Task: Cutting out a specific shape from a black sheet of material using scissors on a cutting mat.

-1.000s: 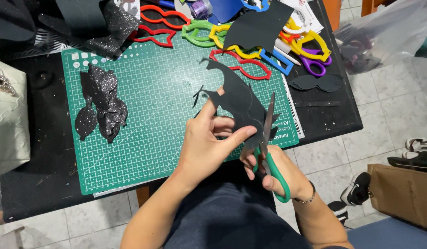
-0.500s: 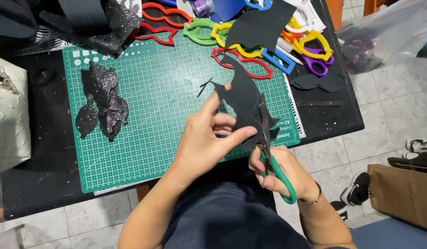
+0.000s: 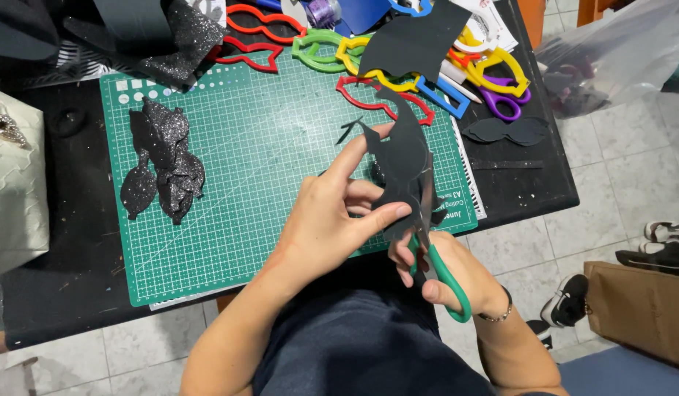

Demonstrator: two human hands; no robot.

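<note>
Light: scene is being lit evenly and brightly from overhead | Shadows: soft ones are being cast just below the green cutting mat | Glare: none is being shown on the mat | Focus: sharpness is being kept across the mat; corners beyond it are being slightly stretched

- The middle of the green cutting mat lies bare.
- Glittery black cutouts crowd its left part.
- Coloured templates and purple scissors clutter the far edge.

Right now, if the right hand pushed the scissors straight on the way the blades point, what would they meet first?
The right hand aims the green-handled scissors up-screen into the black cut-out held by the left hand. Beyond it, likely the red stencil; depth unclear.
</note>
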